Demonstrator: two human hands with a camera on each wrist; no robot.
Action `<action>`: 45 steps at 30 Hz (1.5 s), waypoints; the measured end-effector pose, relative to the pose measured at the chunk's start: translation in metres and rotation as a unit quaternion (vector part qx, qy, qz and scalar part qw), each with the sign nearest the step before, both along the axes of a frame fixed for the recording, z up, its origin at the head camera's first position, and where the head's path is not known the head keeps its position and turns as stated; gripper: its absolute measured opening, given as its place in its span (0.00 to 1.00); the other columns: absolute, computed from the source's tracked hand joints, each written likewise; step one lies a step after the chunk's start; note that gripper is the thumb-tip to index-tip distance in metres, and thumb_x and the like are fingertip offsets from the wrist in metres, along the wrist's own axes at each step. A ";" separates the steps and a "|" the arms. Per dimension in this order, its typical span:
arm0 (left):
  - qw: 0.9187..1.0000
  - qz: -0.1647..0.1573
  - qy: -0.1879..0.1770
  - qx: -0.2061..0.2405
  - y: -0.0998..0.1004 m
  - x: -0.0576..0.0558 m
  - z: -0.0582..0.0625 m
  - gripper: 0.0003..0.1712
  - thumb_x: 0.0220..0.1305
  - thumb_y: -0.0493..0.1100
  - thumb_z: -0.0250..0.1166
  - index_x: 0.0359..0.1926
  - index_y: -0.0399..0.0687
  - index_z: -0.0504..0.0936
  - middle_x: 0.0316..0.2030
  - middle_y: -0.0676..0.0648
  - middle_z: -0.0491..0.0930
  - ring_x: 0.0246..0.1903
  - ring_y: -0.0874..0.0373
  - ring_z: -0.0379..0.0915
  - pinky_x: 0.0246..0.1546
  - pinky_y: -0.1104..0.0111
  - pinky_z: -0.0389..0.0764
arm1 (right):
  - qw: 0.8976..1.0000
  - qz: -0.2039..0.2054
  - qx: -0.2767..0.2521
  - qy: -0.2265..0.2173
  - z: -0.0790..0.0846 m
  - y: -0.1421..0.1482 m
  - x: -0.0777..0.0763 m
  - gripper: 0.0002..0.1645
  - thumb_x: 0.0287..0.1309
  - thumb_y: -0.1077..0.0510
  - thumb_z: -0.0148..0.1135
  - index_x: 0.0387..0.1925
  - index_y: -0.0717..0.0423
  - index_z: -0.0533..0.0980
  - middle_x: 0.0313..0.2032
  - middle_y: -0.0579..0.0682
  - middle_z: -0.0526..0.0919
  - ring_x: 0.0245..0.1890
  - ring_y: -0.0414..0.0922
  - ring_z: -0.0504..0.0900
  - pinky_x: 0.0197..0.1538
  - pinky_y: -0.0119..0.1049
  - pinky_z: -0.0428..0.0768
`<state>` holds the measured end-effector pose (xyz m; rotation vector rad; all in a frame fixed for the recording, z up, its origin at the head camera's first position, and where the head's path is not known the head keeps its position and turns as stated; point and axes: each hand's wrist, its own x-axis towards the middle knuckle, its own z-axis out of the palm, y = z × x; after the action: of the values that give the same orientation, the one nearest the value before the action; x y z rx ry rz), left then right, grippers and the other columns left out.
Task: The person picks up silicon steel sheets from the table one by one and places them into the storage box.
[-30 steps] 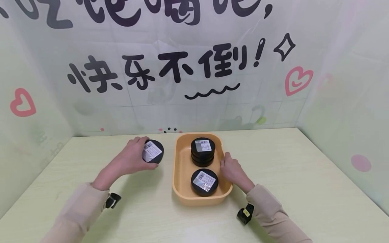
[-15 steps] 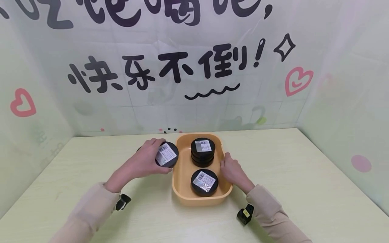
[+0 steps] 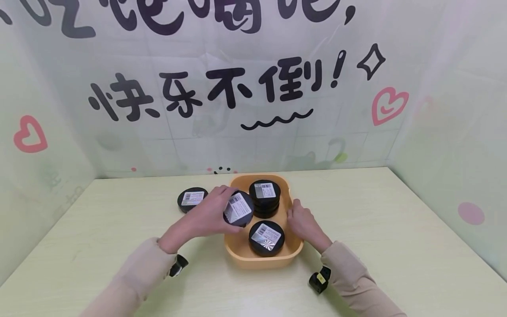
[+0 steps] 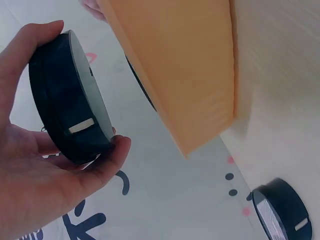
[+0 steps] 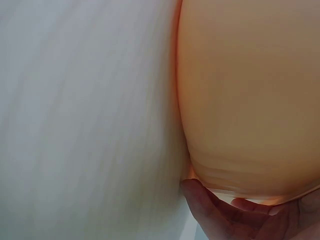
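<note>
Between thumb and fingers, my left hand (image 3: 211, 216) holds a round black tin (image 3: 239, 208) with a white barcode label, over the left side of an orange tray (image 3: 263, 263). The left wrist view shows this tin (image 4: 65, 97) tilted, gripped around its edge, beside the tray's outer wall (image 4: 192, 65). Inside the tray, a stack of black tins (image 3: 264, 198) stands at the back and another labelled tin (image 3: 266, 238) lies at the front. My right hand (image 3: 304, 222) grips the tray's right rim, its fingers (image 5: 212, 207) curled at the edge in the right wrist view.
One more labelled black tin (image 3: 192, 199) lies on the pale wooden table (image 3: 356, 211), left of the tray and behind my left forearm. A printed curtain (image 3: 222, 145) rises along the table's back edge, with side panels left and right.
My left hand has carried its tin rightward, from left of the tray to over its left side, uncovering the tin on the table. The right hand and tray stay put.
</note>
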<state>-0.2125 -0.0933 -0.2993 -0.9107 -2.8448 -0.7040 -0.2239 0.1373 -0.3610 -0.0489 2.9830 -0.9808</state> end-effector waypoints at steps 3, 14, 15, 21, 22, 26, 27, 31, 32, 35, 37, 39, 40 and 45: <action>1.000 -0.005 -0.010 0.008 0.006 0.001 -0.001 0.48 0.34 0.51 0.74 0.57 0.34 0.64 0.47 0.39 0.69 0.44 0.51 0.66 0.43 0.62 0.73 | 1.000 -0.001 -0.002 -0.003 0.000 0.001 0.000 0.10 0.60 0.62 0.37 0.37 0.66 0.61 0.20 0.57 0.69 0.20 0.48 0.72 0.20 0.36 0.72; 0.998 -0.034 -0.041 0.026 0.023 0.001 -0.011 0.51 0.34 0.48 0.75 0.57 0.28 0.61 0.53 0.35 0.66 0.48 0.48 0.65 0.49 0.60 0.70 | 1.000 0.000 -0.005 -0.009 -0.001 0.000 0.000 0.10 0.60 0.61 0.37 0.37 0.66 0.61 0.20 0.56 0.68 0.19 0.48 0.71 0.19 0.36 0.71; 0.998 -0.033 -0.044 0.024 0.025 0.001 -0.012 0.51 0.33 0.48 0.75 0.57 0.28 0.61 0.54 0.35 0.65 0.48 0.48 0.65 0.50 0.60 0.70 | 1.000 0.000 -0.004 -0.009 -0.001 0.000 -0.001 0.10 0.60 0.61 0.37 0.37 0.66 0.61 0.20 0.56 0.68 0.19 0.48 0.71 0.19 0.36 0.71; 0.997 -0.038 -0.062 0.002 0.032 0.000 -0.019 0.51 0.33 0.48 0.75 0.57 0.29 0.62 0.51 0.36 0.67 0.46 0.50 0.65 0.47 0.61 0.71 | 1.000 0.001 -0.003 -0.002 0.000 0.000 0.000 0.10 0.60 0.62 0.37 0.36 0.66 0.62 0.20 0.56 0.68 0.20 0.48 0.72 0.20 0.36 0.72; 0.997 -0.039 -0.064 -0.002 0.034 0.000 -0.020 0.51 0.33 0.48 0.75 0.57 0.29 0.62 0.51 0.36 0.67 0.45 0.50 0.65 0.47 0.61 0.71 | 1.000 0.001 -0.003 -0.001 0.000 0.000 0.000 0.10 0.60 0.62 0.37 0.36 0.66 0.62 0.20 0.56 0.68 0.20 0.48 0.72 0.20 0.37 0.72; 0.996 -0.042 -0.076 -0.018 0.038 0.000 -0.024 0.51 0.34 0.48 0.75 0.57 0.28 0.62 0.52 0.35 0.66 0.47 0.49 0.65 0.49 0.60 0.70 | 1.000 0.003 -0.002 0.004 0.000 0.000 0.001 0.09 0.59 0.62 0.38 0.36 0.67 0.61 0.20 0.56 0.68 0.19 0.49 0.72 0.20 0.37 0.72; 0.996 -0.043 -0.077 -0.023 0.038 0.000 -0.025 0.51 0.34 0.48 0.75 0.57 0.27 0.62 0.53 0.34 0.66 0.48 0.48 0.65 0.49 0.60 0.70 | 1.000 0.003 -0.001 0.005 -0.001 0.000 0.001 0.09 0.59 0.62 0.38 0.36 0.67 0.61 0.20 0.57 0.68 0.19 0.49 0.72 0.20 0.37 0.72; 0.995 -0.042 -0.086 -0.039 0.042 0.000 -0.029 0.51 0.34 0.48 0.75 0.57 0.27 0.62 0.54 0.35 0.65 0.49 0.48 0.64 0.51 0.59 0.69 | 1.000 0.004 0.002 0.012 -0.001 0.000 0.001 0.09 0.59 0.62 0.38 0.35 0.66 0.62 0.20 0.57 0.69 0.20 0.49 0.72 0.20 0.38 0.72; 0.994 -0.043 -0.087 -0.041 0.043 0.000 -0.030 0.51 0.34 0.49 0.75 0.57 0.27 0.62 0.54 0.35 0.65 0.49 0.48 0.64 0.51 0.59 0.69 | 1.000 0.004 0.002 0.014 -0.001 0.000 0.001 0.09 0.59 0.62 0.38 0.35 0.66 0.62 0.20 0.57 0.69 0.20 0.49 0.72 0.20 0.38 0.72; 0.994 -0.044 -0.090 -0.048 0.044 0.000 -0.031 0.51 0.35 0.49 0.75 0.58 0.28 0.62 0.54 0.35 0.65 0.49 0.49 0.64 0.52 0.60 0.69 | 1.000 0.003 0.004 0.016 -0.001 0.000 0.001 0.09 0.58 0.62 0.39 0.35 0.66 0.62 0.20 0.58 0.69 0.20 0.50 0.72 0.21 0.38 0.72; 0.993 -0.047 -0.089 -0.054 0.045 0.000 -0.033 0.51 0.36 0.50 0.74 0.58 0.29 0.62 0.54 0.36 0.65 0.50 0.49 0.64 0.52 0.60 0.69 | 1.000 0.003 0.004 0.017 -0.002 0.000 0.000 0.09 0.58 0.62 0.39 0.36 0.67 0.62 0.20 0.58 0.69 0.20 0.50 0.72 0.21 0.38 0.72; 0.993 -0.053 -0.086 -0.059 0.046 0.000 -0.034 0.50 0.36 0.50 0.74 0.58 0.29 0.63 0.54 0.36 0.66 0.50 0.48 0.64 0.52 0.60 0.69 | 1.000 0.002 0.005 0.016 -0.002 0.000 0.000 0.09 0.59 0.62 0.39 0.36 0.67 0.62 0.20 0.58 0.69 0.20 0.50 0.72 0.21 0.38 0.72; 0.993 -0.055 -0.084 -0.059 0.046 -0.001 -0.035 0.50 0.35 0.50 0.74 0.58 0.28 0.63 0.54 0.35 0.66 0.50 0.48 0.64 0.52 0.60 0.69 | 1.000 0.002 0.005 0.015 -0.002 0.000 0.000 0.09 0.59 0.62 0.39 0.37 0.67 0.62 0.20 0.58 0.69 0.20 0.49 0.72 0.20 0.38 0.71; 0.993 -0.067 -0.078 -0.064 0.047 -0.002 -0.038 0.51 0.35 0.51 0.75 0.57 0.27 0.64 0.52 0.35 0.67 0.50 0.47 0.65 0.52 0.59 0.69 | 1.000 0.001 0.005 0.010 -0.002 0.000 -0.001 0.10 0.59 0.62 0.38 0.37 0.67 0.62 0.20 0.57 0.69 0.20 0.49 0.71 0.20 0.37 0.71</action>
<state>-0.2141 -0.0459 -0.3378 -1.1222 -3.0177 -0.6368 -0.2245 0.1374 -0.3627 -0.0619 3.0058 -0.9697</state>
